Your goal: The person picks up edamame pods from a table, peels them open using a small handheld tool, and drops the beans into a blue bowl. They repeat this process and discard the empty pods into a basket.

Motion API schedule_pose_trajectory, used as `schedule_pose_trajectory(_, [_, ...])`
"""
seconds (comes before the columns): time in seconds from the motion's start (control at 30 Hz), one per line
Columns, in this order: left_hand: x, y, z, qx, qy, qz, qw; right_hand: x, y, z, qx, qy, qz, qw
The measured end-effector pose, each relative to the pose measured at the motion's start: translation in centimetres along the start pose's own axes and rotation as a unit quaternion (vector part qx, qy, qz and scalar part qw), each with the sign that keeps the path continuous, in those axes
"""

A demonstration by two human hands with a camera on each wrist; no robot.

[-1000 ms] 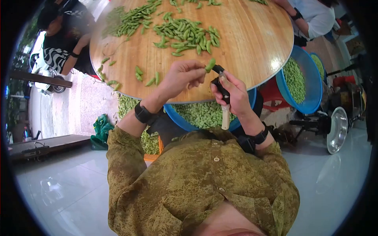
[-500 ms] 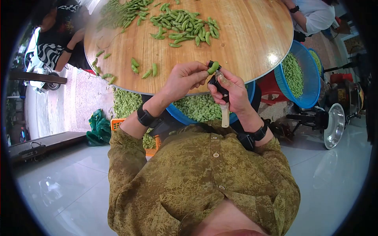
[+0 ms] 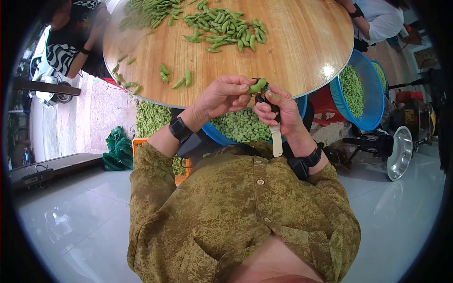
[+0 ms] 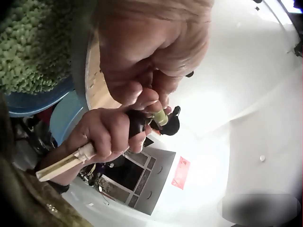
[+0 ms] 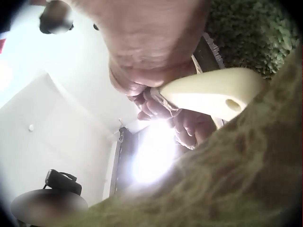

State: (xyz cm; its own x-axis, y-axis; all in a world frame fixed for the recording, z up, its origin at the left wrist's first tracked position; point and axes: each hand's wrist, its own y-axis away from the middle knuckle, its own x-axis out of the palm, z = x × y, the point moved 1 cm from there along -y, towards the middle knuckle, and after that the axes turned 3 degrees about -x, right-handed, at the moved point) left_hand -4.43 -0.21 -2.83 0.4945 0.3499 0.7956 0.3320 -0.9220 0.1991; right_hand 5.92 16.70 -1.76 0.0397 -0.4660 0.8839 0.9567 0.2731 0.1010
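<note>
The left hand [image 3: 219, 96] pinches a green pod [image 3: 257, 86] between thumb and fingers above the near edge of the round wooden table [image 3: 292, 52]. Curled round a tool with a dark upper part and a cream handle [image 3: 277, 143] is the right hand [image 3: 281, 111]; the tool's dark end touches or lies right behind the pod. In the left wrist view the pod's pale end [image 4: 161, 117] shows below the left fingertips, beside the black tool part [image 4: 171, 124]. The right wrist view shows the cream handle [image 5: 213, 92] jutting out below the right palm; the pod is hidden there.
Piles of pods [image 3: 226, 29] lie on the table, with a few loose ones [image 3: 178, 83] at left. Below the table edge stands a blue basin of shelled beans [image 3: 243, 125]. Another blue basin [image 3: 373, 106] is at right. People sit at both far sides.
The left hand has brought the pod against or close to the tool's dark end, and the pod now lies more sideways. The tool's handle has shifted slightly right and down.
</note>
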Motion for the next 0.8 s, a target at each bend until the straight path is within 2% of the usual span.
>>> schedule_pose_trajectory(0.03, [0.0, -0.1, 0.2, -0.015, 0.045, 0.033, 0.998, -0.2, 0.1, 0.0, 0.001, 0.0, 0.0, 1.0])
schedule_pose_trajectory(0.1, [0.0, -0.1, 0.6, -0.019, 0.044, 0.041, 0.998, -0.6, 0.3, -0.2, 0.016, -0.04, 0.041, 0.998])
schedule_pose_trajectory(0.17, [0.6, -0.3, 0.7, -0.019, 0.043, 0.049, 0.998, -1.2, 0.1, -0.2, 0.019, -0.063, 0.015, 0.998])
schedule_pose_trajectory(0.2, [0.9, -0.4, 0.6, 0.029, -0.16, -0.065, 0.985, -1.5, 0.1, -0.3, 0.02, -0.086, -0.011, 0.996])
schedule_pose_trajectory(0.23, [1.4, -0.4, 0.3, 0.075, -0.354, -0.174, 0.916, -1.5, 0.1, -0.3, 0.019, -0.087, -0.012, 0.996])
schedule_pose_trajectory(0.27, [2.1, -0.1, 0.2, 0.073, -0.354, -0.173, 0.916, -1.4, 0.1, -0.4, 0.02, -0.08, -0.025, 0.996])
schedule_pose_trajectory(0.3, [3.1, 0.3, 0.0, 0.183, -0.534, -0.162, 0.81, -1.3, 0.1, -0.5, 0.021, -0.072, -0.038, 0.996])
schedule_pose_trajectory(0.33, [3.8, 0.6, -0.2, 0.283, -0.683, -0.144, 0.658, -1.2, 0.1, -0.5, 0.022, -0.071, -0.038, 0.996])
schedule_pose_trajectory(0.37, [3.9, 0.6, -0.4, 0.337, -0.733, -0.119, 0.579, -1.0, 0.0, -0.6, 0.021, -0.069, -0.037, 0.997])
schedule_pose_trajectory(0.4, [4.0, 0.8, -0.3, 0.337, -0.733, -0.12, 0.578, -0.8, -0.1, -0.6, 0.019, -0.067, -0.035, 0.997])
schedule_pose_trajectory(0.47, [4.4, 1.1, 0.2, 0.328, -0.789, -0.15, 0.497, -0.5, -0.1, -0.5, 0.025, -0.073, -0.032, 0.996])
schedule_pose_trajectory(0.5, [4.3, 1.1, 0.2, 0.327, -0.79, -0.15, 0.497, -0.5, 0.0, -0.5, 0.029, -0.08, -0.031, 0.996])
schedule_pose_trajectory(0.57, [3.9, 0.9, 0.2, 0.319, -0.738, -0.145, 0.576, -0.9, 0.0, -0.8, 0.023, -0.082, -0.032, 0.996])
schedule_pose_trajectory(0.7, [4.8, 0.7, -0.1, 0.344, -0.713, -0.147, 0.593, -0.4, 0.2, -1.0, 0.007, -0.126, -0.014, 0.992])
schedule_pose_trajectory(0.77, [5.4, 0.9, -0.6, 0.284, -0.611, -0.162, 0.721, 0.3, 0.2, -0.6, -0.004, -0.119, -0.005, 0.993])
schedule_pose_trajectory(0.8, [5.3, 0.8, -0.7, 0.285, -0.61, -0.162, 0.721, 0.6, 0.2, -0.5, -0.013, -0.112, 0.002, 0.994])
